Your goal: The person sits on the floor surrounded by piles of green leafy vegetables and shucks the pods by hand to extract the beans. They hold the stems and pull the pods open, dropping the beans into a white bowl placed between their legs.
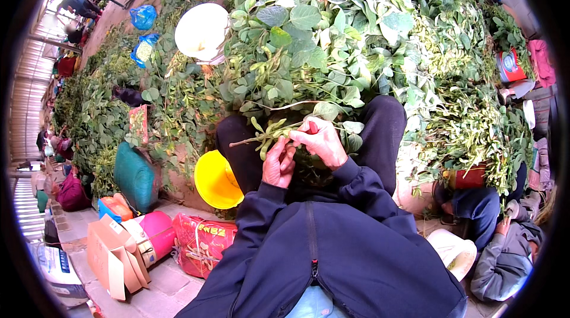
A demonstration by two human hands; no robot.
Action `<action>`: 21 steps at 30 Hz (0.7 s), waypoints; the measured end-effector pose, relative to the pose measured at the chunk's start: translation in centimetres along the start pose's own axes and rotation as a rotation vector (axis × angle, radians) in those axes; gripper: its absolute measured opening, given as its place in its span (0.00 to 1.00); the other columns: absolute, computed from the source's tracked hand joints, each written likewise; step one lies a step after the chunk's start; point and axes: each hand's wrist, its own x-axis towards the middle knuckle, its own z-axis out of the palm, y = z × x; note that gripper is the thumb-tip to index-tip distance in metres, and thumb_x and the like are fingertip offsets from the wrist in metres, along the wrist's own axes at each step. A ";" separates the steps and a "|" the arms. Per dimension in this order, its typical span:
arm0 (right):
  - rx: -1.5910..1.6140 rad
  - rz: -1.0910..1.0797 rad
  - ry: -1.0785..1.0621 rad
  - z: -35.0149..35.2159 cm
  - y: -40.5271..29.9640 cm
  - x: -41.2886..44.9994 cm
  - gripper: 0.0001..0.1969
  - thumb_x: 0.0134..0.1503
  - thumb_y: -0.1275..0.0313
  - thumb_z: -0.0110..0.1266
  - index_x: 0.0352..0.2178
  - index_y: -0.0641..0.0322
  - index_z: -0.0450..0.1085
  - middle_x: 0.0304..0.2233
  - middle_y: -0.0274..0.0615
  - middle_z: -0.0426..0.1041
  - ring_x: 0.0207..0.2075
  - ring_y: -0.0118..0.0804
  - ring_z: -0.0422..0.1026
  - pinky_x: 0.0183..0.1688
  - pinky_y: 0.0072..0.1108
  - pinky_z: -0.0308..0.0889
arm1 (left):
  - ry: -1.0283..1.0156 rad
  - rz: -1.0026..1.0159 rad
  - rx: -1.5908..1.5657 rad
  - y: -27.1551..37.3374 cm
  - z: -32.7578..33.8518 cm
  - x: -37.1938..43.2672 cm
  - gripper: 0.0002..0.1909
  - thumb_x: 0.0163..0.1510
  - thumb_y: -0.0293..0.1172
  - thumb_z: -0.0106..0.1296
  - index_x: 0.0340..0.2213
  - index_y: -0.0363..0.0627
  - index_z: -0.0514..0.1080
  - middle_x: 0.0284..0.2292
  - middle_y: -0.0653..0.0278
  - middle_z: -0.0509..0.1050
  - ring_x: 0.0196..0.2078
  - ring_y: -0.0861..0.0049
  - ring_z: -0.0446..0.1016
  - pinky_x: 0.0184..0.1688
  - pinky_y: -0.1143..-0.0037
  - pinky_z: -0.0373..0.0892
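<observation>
Between my knees, my left hand (279, 164) has its fingertips closed on green pods of a soybean stalk (244, 142), whose bare end points left. My right hand (321, 140) is close beside it, thumb and fingers pinched at the stalk's leafy part, with a small red object (313, 127) held against the fingers; I cannot tell what it is. A large heap of leafy soybean plants (307, 46) lies in front of my knees. By my left thigh stands a yellow plastic bucket (216, 180), its inside partly seen.
Beyond my left knee is a white bucket (202, 33), with blue plastic bags (143, 17) farther off. A teal sack (135, 177), a cardboard box (113, 251) and a red package (205, 242) lie at left. A co-worker (503, 251) sits at right, near a white container (452, 251).
</observation>
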 end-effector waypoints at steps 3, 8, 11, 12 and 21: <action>0.077 0.036 0.017 0.4 -0.2 -0.6 0.10 0.53 0.68 0.64 0.25 0.59 0.69 0.19 0.28 0.72 0.15 0.14 0.58 0.17 0.11 0.52 | 0.057 0.008 -0.053 -0.3 0.4 0.1 0.09 0.62 0.39 0.51 0.35 0.47 0.72 0.26 0.70 0.73 0.12 0.93 0.54 0.14 0.88 0.49; 0.020 0.051 -0.176 0.8 0.0 -1.9 0.13 0.63 0.65 0.52 0.39 0.66 0.68 0.30 0.30 0.69 0.29 0.20 0.62 0.32 0.14 0.60 | 0.077 0.090 -0.047 -0.7 -0.9 0.7 0.08 0.61 0.37 0.52 0.35 0.47 0.72 0.26 0.73 0.72 0.14 0.93 0.57 0.14 0.88 0.50; -0.153 -0.014 -0.140 -0.1 2.2 -2.4 0.13 0.65 0.65 0.46 0.43 0.66 0.66 0.29 0.30 0.68 0.27 0.21 0.61 0.32 0.15 0.62 | 0.128 0.151 0.030 -0.7 0.1 0.6 0.07 0.61 0.36 0.52 0.35 0.47 0.72 0.23 0.74 0.70 0.15 0.93 0.59 0.13 0.87 0.51; -0.175 -0.025 -0.148 -0.1 2.2 -2.6 0.13 0.65 0.66 0.45 0.43 0.66 0.66 0.29 0.30 0.68 0.27 0.21 0.62 0.31 0.15 0.62 | 0.139 0.177 0.060 -0.7 0.1 0.6 0.07 0.60 0.35 0.53 0.35 0.47 0.73 0.23 0.74 0.70 0.15 0.92 0.60 0.14 0.87 0.52; -0.243 -0.110 -0.138 0.0 2.4 -2.9 0.13 0.63 0.72 0.45 0.45 0.69 0.69 0.27 0.35 0.74 0.23 0.23 0.67 0.28 0.17 0.66 | 0.249 0.291 0.236 -0.8 0.9 0.5 0.04 0.57 0.31 0.58 0.31 0.45 0.75 0.21 0.75 0.70 0.15 0.92 0.61 0.14 0.87 0.52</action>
